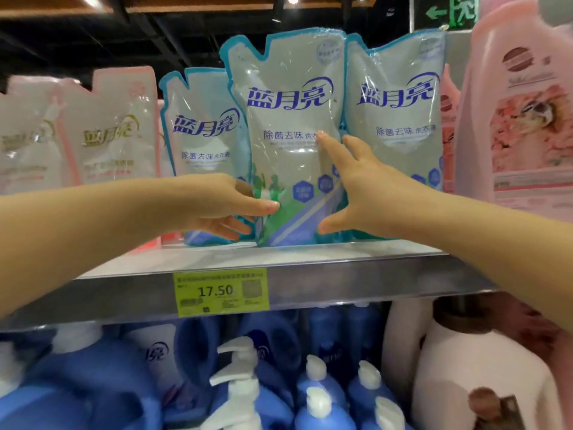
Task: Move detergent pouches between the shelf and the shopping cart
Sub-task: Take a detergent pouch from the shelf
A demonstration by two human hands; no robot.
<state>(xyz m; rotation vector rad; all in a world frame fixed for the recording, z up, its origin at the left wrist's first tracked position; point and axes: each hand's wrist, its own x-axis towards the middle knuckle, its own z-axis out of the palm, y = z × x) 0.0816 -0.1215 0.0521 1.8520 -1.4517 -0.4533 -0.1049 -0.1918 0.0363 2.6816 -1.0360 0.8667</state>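
Note:
Three blue-edged detergent pouches stand on the top shelf (310, 262). The middle pouch (291, 119) stands forward of the others and tilts slightly. My left hand (229, 209) grips its lower left edge, thumb across the front and fingers curled at the side. My right hand (356, 187) is spread on its lower right front, index fingertip touching the printed face and thumb near the bottom. The left blue pouch (201, 135) and the right blue pouch (400, 113) stand just behind. No shopping cart is in view.
Pink-edged pouches (114, 131) stand at the shelf's left. A large pink bottle (524, 113) is close at the right. A yellow price tag (220, 291) hangs on the shelf's front rail. Below are several blue pump bottles (316, 386) and white jugs (474, 367).

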